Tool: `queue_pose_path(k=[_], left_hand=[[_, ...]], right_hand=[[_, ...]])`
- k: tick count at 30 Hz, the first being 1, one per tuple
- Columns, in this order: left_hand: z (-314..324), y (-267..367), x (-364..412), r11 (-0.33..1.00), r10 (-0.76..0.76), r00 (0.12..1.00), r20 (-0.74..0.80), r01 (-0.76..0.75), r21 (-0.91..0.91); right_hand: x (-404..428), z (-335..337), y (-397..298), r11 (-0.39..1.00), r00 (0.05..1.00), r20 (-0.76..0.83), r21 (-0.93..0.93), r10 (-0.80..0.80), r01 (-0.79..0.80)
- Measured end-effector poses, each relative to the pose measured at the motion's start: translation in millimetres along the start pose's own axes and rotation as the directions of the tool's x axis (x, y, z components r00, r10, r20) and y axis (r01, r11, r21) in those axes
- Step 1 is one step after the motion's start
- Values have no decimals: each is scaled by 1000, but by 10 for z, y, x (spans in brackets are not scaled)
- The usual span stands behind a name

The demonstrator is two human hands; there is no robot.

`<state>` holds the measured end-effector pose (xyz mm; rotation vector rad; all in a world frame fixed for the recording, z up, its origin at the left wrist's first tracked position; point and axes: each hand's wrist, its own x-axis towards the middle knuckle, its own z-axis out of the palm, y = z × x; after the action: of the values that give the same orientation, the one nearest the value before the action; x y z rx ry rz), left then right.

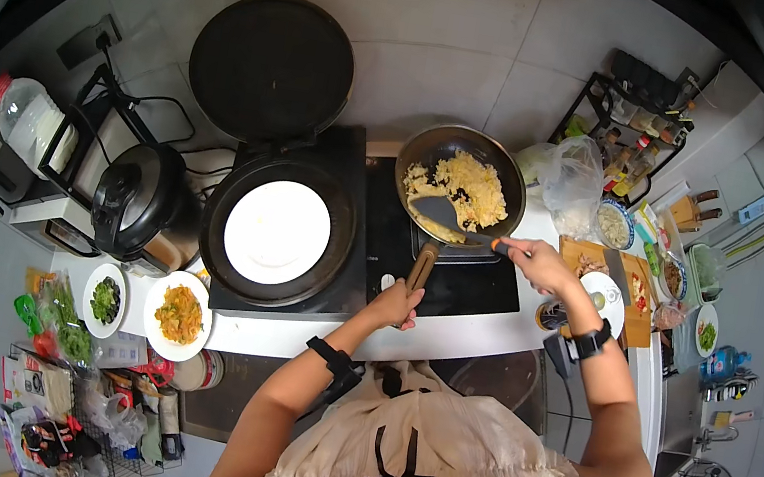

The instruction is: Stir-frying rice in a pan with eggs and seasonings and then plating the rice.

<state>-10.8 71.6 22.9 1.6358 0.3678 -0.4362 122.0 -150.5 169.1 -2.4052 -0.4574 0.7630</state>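
My left hand (395,305) grips the brown handle (423,267) of a dark frying pan (420,149) that sits on a black cooktop (467,289). Inside the pan lies a yellowish heap of what looks like fried rice with egg (476,186). My right hand (541,265) holds a spatula with a dark blade (436,210) and an orange-banded handle. Its blade rests low in the pan, at the near left edge of the food.
Left of the cooktop, an open electric griddle (345,233) holds a white plate (278,232). Plates of shredded food (180,314) and greens (105,300) stand near a pressure cooker (133,199). At right are a cutting board (634,278), a bowl (614,225) and a bottle rack (599,97).
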Motion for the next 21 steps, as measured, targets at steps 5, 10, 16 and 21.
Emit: queue_pose_path(k=[5,10,16,21], left_hand=[[48,61,-4,999,-23,1000,7,23,-25],[11,-36,37,999,-19,1000,20,20,-51],[45,1,19,999,-5,1000,27,6,-38],[-1,-57,17,996,-6,1000,8,7,-84]], right_hand=[[557,210,273,955,965,-181,-263,-192,140],[542,-346,285,836,895,27,-348,-444,425],[534,-230,6,893,987,-29,-432,-157,130],[80,-893,-341,709,950,-40,-675,-310,203]])
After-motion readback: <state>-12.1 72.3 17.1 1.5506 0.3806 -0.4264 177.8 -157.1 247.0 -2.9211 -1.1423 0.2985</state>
